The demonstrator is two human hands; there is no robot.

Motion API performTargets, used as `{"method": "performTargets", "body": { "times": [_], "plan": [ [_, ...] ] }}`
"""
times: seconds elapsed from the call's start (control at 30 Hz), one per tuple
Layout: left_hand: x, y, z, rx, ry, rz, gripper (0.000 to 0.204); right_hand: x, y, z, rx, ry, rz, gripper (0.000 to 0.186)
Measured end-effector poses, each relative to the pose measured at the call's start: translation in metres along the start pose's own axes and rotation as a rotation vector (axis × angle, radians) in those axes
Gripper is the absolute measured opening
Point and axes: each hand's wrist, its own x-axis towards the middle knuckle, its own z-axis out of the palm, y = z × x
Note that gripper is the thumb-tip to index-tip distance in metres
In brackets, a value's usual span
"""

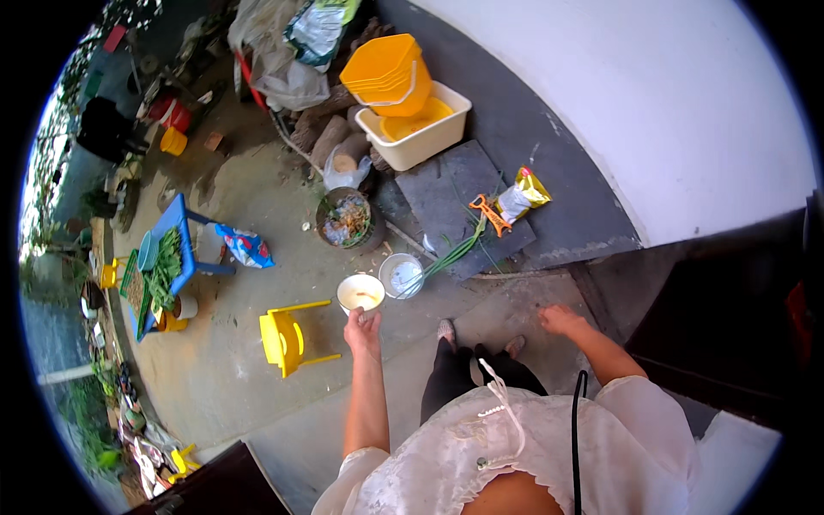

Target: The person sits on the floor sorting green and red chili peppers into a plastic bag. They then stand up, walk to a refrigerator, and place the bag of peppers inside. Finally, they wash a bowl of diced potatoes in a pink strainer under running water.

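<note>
My left hand (364,326) grips the near rim of a white bowl (347,302), with a little yellowish stuff at its bottom. Right beside the bowl, a whitish bucket (403,276) stands on the ground. Long green stalks (463,247) lie across that bucket's rim and reach onto a dark slab. My right hand (560,319) hangs in the air to the right of my feet, holding nothing that I can see, its fingers loosely parted. An orange tool (491,215), perhaps a peeler, rests on the slab next to a yellow and silver packet (522,196).
A yellow chair (283,338) stands left of my left forearm. Beyond the bowl is a pot of scraps (345,218). Stacked yellow buckets (388,72) sit in a cream tub (414,151). Leafy greens lie on a blue table (190,249). A white wall (635,103) rises at right.
</note>
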Motion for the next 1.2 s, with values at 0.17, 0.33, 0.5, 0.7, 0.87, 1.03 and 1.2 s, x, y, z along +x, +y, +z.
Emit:
{"method": "performTargets", "body": {
  "times": [0.17,0.33,0.5,0.7,0.87,1.03,1.2],
  "plan": [
    [-0.061,-0.089,0.045,0.403,-0.317,-0.241,0.032,-0.088,0.101,0.090,0.383,0.108,0.375,0.025],
    [-0.148,-0.175,0.142,0.789,-0.740,-0.333,0.045,-0.127,0.163,0.169,0.807,0.382,0.387,0.024],
    [-0.235,-0.275,0.231,0.935,-1.103,-0.418,0.045,-0.166,0.218,0.232,0.942,0.477,0.479,0.022],
    [-0.356,-0.387,0.307,0.886,-1.206,-0.518,0.042,-0.240,0.301,0.320,1.099,0.617,0.557,0.023],
    [-0.419,-0.445,0.351,0.888,-1.277,-0.517,0.039,-0.283,0.371,0.429,1.128,0.582,0.867,0.015],
    [-0.426,-0.468,0.401,0.834,-1.221,-0.551,0.038,-0.282,0.396,0.390,1.632,0.442,1.013,0.016],
    [-0.435,-0.519,0.466,0.859,-1.120,-0.547,0.051,-0.256,0.467,0.358,1.487,0.438,0.788,0.021]
  ]
}}
